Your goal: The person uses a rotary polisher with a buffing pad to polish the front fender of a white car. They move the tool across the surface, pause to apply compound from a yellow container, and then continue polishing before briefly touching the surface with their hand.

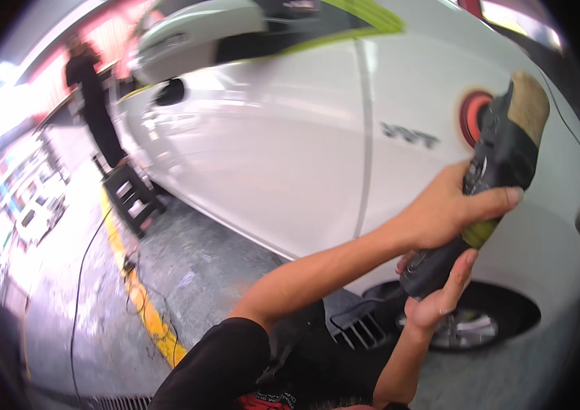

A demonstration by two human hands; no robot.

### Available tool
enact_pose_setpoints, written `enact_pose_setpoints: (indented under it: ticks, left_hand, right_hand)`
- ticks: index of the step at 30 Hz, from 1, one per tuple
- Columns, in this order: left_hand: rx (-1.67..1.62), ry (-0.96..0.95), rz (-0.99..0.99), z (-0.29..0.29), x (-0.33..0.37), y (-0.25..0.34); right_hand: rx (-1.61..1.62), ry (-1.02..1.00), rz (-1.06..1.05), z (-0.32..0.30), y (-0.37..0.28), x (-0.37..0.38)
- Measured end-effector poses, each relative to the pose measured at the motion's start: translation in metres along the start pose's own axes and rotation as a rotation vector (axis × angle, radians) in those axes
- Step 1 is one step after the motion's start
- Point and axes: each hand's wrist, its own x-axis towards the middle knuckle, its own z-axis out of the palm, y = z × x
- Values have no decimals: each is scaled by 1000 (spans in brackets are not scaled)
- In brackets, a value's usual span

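Note:
A power polisher (500,154) with a dark body, a green band and a tan-covered head slants across the right side. Its round orange-red pad (472,121) faces the white car's side panel (290,143) and appears to touch it, just right of some dark lettering. My left hand (450,212) is wrapped round the polisher's middle, thumb along the near side. Lower down, my right hand (439,294) grips the rear end of the handle, where a dark cord seems to come out. The palm side of my left hand is hidden.
Below the panel is a car wheel (464,329). The side mirror (201,31) juts out at the top. At the far left a person in dark clothes (92,96) is by a black step stool (129,195). A cable (79,294) and a yellow line (141,301) run along the grey floor.

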Motion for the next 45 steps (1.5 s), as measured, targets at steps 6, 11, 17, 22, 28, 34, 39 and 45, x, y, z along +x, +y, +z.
enact_pose_setpoints:
  ticks: [6, 11, 17, 22, 28, 34, 39, 45]
  left_hand:
    - [-3, 272, 37, -83, -28, 15]
    - [-109, 456, 86, -89, -34, 8]
    - [-173, 211, 133, -29, -2, -16]
    - [-12, -8, 123, 30, 18, -12]
    - [20, -134, 11, 44, 17, -3]
    - [23, -61, 101, -21, 4, -10]
    - [-11, 151, 39, -85, -28, -2]
    - [-68, 317, 69, -102, -43, 5]
  right_hand:
    - [-150, -270, 92, 64, 22, 27]
    - [-161, -422, 158, 59, 22, 45]
    - [-205, -247, 166, 3, -10, 34]
    - [-105, -8, -5, -27, -18, 10]
    - [-30, 109, -68, -51, -8, 3]
    - [-166, -92, -17, 0, 18, 13]
    - [-141, -201, 127, 52, 43, 22]
    - [-136, -358, 236, 68, 36, 31]
